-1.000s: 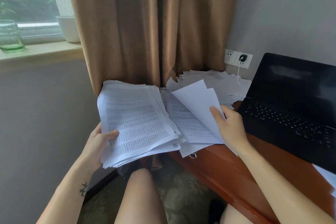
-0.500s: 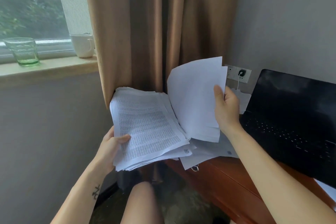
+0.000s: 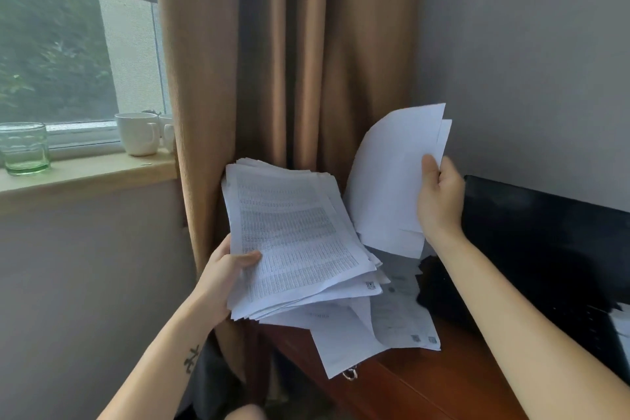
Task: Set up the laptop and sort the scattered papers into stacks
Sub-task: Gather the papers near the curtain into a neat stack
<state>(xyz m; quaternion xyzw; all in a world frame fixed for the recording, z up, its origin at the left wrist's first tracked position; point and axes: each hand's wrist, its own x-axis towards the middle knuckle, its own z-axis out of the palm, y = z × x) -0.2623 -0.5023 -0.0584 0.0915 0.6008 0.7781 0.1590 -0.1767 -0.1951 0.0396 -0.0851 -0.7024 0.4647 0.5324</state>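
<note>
Stack (image 3: 293,235) in left grip (image 3: 225,273); sheets (image 3: 385,174), right grip (image 3: 439,201)

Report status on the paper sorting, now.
Left hand grips thick printed stack. Right hand pinches a few sheets, raised upright. Loose papers lie unsorted on desk edge, open laptop beside them.

Open black laptop (image 3: 552,249) on desk; printed stack (image 3: 293,242) tilted, blank sheets (image 3: 392,181) upright.

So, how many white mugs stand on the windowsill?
2. One white mug stands in full view right of the green glass; the second mug is just beyond it, partly covered by the curtain. Others may be hidden behind that curtain.
</note>
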